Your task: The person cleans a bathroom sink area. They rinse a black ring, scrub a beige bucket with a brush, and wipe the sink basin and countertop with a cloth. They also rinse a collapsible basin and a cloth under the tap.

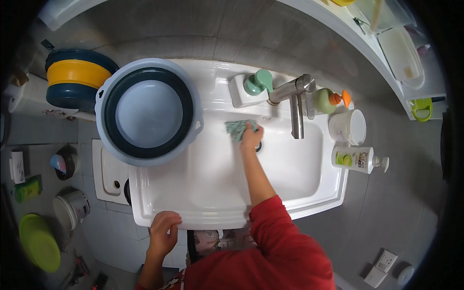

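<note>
My right hand presses a crumpled pale green cloth against the back wall of the white sink basin, left of the drain. Its fingers close on the cloth's right end, while the rest spreads out to the left. By the sink's front left edge, my left hand has loosely bent fingers, the thumb a little apart, and nothing visible in it. A metal faucet reaches over the basin to the right of the cloth. The drain is partly hidden behind my right hand.
A blue-grey collapsible basin sits on the sink's left side. Behind the sink stand a green-topped dispenser and a green bottle with an orange pump. A white tub and a white pump bottle line the right rim.
</note>
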The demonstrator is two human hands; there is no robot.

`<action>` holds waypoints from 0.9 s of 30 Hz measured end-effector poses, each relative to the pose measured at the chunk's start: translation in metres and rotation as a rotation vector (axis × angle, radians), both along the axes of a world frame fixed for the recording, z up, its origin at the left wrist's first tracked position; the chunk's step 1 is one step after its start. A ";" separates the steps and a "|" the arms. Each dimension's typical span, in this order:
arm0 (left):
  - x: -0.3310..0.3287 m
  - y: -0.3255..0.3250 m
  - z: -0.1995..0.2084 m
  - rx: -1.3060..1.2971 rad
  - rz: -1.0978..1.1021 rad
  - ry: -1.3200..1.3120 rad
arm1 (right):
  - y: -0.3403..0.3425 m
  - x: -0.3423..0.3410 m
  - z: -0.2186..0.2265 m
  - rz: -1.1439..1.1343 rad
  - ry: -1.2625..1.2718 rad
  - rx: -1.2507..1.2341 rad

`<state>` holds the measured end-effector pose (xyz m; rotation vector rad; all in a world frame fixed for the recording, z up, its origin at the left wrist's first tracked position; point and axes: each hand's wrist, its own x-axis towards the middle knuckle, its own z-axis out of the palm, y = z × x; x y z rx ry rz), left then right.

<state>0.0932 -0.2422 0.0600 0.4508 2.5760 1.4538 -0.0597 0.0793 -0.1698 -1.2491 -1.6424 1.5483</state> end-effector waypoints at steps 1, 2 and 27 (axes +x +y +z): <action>0.001 -0.004 -0.001 0.000 -0.004 -0.003 | 0.008 -0.001 0.009 -0.051 0.007 -0.033; 0.003 -0.010 0.000 -0.006 -0.009 -0.011 | 0.006 -0.004 0.019 -0.130 0.083 -0.136; -0.063 0.091 -0.010 0.381 -0.008 -0.323 | -0.089 -0.040 0.038 0.050 -0.121 -0.260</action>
